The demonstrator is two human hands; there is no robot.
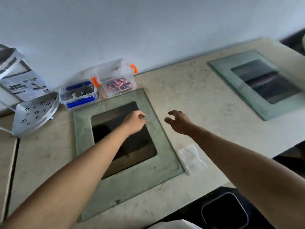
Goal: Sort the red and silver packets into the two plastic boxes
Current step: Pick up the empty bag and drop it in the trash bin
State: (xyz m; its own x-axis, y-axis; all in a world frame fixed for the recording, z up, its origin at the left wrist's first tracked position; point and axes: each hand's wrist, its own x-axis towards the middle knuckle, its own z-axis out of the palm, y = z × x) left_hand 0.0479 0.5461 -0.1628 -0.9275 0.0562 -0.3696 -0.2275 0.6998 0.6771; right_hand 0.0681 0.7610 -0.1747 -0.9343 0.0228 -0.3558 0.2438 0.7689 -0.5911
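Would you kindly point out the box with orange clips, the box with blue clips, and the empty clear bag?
box with orange clips (105, 94): head view, its clear front wall.
box with blue clips (63, 100): head view, its left front corner.
empty clear bag (192, 158): head view, its middle.

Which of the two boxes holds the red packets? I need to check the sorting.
The orange-latched box, right of the blue-latched box. Red packets show through its clear wall; the blue one holds dark silvery packets.

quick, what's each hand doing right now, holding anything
Left hand: closed in a loose fist; whether it holds anything cannot be told.
Right hand: open, fingers curled, empty.
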